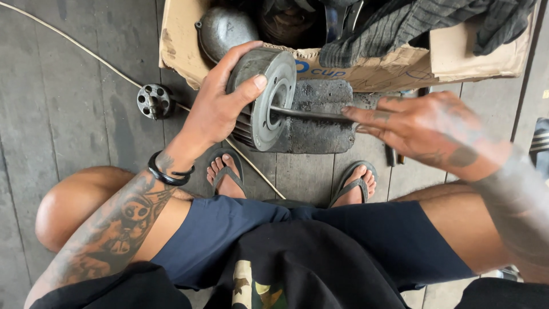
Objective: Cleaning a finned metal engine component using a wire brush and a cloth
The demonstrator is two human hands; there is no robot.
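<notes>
My left hand [220, 100] grips a round grey metal drum [264, 97] on its edge, thumb over the rim, with its open face turned to the right. It rests against a dark concrete block [320, 123] on the floor. My right hand [423, 126] holds a thin dark metal rod [309, 113] that lies across the block, with its tip inside the drum's centre hole. Both forearms are tattooed, and a black band sits on the left wrist.
A torn cardboard box [400, 66] behind the block holds metal engine parts and a grey cloth [400, 23]. A small round metal part with holes [154, 101] lies on the dark plank floor at left, beside a thin cord [74, 43]. My sandalled feet [226, 171] rest below the block.
</notes>
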